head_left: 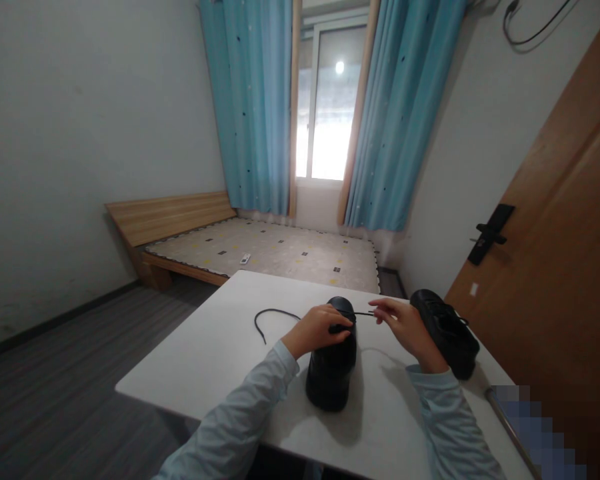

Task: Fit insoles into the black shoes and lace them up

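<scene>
A black shoe stands on the white table, heel toward me and toe toward the window. My left hand lies over its upper part, fingers closed at the shoe's tongue or opening; what exactly they pinch is hidden. Right of the shoe, my right hand pinches the end of a black shoelace, which runs taut from the shoe. Another length of lace curves loosely on the tabletop to the left. A second black shoe, with laces in it, sits beyond my right wrist.
Behind the table is a bed with a patterned mattress and a small white remote on it. A wooden door stands close on the right. Near the table's right edge lies a pixelated flat object.
</scene>
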`<state>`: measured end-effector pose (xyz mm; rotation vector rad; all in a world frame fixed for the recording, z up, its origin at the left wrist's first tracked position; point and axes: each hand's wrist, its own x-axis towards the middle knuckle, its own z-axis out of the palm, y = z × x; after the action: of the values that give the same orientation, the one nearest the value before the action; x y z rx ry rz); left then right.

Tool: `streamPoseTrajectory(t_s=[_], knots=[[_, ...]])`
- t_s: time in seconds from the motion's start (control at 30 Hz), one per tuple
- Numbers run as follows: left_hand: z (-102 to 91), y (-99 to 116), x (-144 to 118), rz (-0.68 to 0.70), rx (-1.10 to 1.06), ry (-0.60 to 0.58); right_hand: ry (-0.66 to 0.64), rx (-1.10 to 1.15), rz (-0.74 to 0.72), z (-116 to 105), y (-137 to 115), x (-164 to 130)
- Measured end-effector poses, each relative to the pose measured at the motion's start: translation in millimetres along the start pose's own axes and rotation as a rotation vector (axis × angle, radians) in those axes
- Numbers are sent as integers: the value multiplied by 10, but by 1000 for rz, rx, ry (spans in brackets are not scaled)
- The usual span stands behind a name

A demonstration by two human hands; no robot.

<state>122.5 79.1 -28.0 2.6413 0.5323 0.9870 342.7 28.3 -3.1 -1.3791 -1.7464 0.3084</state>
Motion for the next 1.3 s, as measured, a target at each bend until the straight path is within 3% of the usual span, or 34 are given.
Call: streamPoseTrajectory(t_s=[0.3,0.6,0.93,1.3], knots=[[16,-3,-12,-11,-8,10,-151,-20,29,190,-115,-20],[12,29,0,-14,0,-1,-188,-15,34,284,-98,-24],[45,7,52,-244,-84,114,-153,36,106,330,-17,-36],[78,23,169,-246,-20,-20,-152,188,167,372,-49,-65]])
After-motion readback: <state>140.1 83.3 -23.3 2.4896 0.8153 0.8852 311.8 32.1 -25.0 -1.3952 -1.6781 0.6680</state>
